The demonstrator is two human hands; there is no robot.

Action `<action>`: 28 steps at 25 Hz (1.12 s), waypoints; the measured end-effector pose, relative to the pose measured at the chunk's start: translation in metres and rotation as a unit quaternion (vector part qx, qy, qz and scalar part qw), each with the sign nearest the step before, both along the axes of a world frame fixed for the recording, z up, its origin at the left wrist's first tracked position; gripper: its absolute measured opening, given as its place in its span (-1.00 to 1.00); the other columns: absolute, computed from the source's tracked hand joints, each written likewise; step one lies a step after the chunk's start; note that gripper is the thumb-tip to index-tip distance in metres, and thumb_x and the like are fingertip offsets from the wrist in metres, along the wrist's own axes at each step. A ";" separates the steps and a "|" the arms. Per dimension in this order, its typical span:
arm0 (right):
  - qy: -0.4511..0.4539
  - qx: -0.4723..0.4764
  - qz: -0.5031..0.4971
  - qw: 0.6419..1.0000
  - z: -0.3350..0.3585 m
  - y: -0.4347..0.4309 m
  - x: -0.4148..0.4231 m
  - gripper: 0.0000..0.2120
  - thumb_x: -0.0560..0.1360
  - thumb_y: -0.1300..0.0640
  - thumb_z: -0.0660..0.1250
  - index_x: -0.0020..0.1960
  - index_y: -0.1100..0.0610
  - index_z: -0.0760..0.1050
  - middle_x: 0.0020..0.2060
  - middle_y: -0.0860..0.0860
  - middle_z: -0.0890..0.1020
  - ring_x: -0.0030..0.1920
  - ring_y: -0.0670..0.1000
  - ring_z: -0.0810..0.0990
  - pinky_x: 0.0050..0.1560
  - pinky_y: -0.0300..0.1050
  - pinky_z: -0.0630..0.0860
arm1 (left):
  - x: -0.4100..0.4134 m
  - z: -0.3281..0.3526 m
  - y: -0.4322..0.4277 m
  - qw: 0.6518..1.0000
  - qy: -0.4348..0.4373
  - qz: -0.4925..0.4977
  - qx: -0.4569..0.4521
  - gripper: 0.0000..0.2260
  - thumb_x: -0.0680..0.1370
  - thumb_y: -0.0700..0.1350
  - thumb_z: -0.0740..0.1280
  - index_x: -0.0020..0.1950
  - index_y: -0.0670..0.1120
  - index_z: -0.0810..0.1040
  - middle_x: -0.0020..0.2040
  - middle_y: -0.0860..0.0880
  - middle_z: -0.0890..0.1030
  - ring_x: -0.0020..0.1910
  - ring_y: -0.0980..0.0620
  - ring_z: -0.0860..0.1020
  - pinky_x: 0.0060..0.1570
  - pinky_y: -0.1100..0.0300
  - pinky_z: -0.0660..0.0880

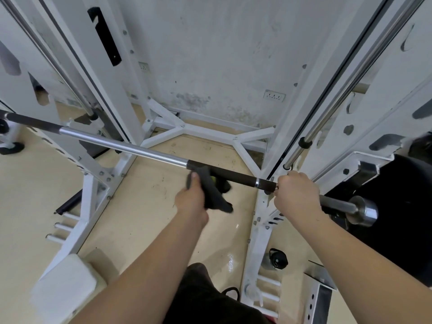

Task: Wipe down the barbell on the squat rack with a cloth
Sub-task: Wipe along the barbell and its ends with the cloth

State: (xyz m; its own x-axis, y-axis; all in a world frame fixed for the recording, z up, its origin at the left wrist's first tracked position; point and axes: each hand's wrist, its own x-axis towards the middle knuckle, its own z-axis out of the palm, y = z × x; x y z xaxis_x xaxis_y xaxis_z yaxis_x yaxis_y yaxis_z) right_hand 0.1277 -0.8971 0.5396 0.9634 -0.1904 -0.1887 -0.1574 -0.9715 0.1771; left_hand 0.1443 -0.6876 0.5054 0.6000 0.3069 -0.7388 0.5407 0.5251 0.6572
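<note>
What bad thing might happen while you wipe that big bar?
The right hand grips the barbell right beside the white rack post, so it might get pinched if the bar slides. The cloth hangs loose from the left hand and may drop. The shiny floor patch looks wet, maybe slippery.

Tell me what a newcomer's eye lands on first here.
The long barbell crosses the frame diagonally through the white squat rack. At centre, the left hand holds a dark cloth against the bar's black grip section, while the right hand grips the bar by the right upright.
</note>
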 end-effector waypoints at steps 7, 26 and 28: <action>-0.021 0.023 0.002 0.999 -0.006 -0.007 0.000 -0.90 0.54 0.18 0.35 0.04 0.09 0.59 -0.11 0.02 0.46 -0.08 0.04 0.39 -0.23 -0.06 0.38 | -0.010 0.001 -0.039 0.994 0.038 -0.101 0.007 -0.71 0.64 0.07 0.39 0.16 -0.14 0.55 0.03 -0.13 0.68 0.02 -0.15 0.66 0.13 -0.21 0.65; -0.095 0.142 -0.053 0.984 -0.012 -0.089 -0.069 -0.69 0.53 -0.08 0.39 0.22 0.04 0.60 0.06 -0.06 0.49 0.14 0.02 0.43 -0.13 -0.05 0.54 | -0.027 0.005 -0.089 0.998 0.039 -0.041 -0.007 -0.53 0.67 0.09 0.32 0.54 -0.05 0.38 0.39 -0.10 0.55 0.13 -0.13 0.54 0.28 -0.21 0.56; -0.101 0.122 -0.051 0.986 -0.013 -0.086 -0.066 -0.71 0.52 -0.08 0.39 0.16 0.05 0.63 0.02 -0.04 0.47 0.11 0.03 0.44 -0.18 -0.08 0.50 | -0.025 0.006 -0.105 0.998 0.047 -0.045 -0.008 -0.54 0.68 0.10 0.28 0.54 -0.04 0.37 0.41 -0.08 0.53 0.22 -0.16 0.55 0.31 -0.22 0.54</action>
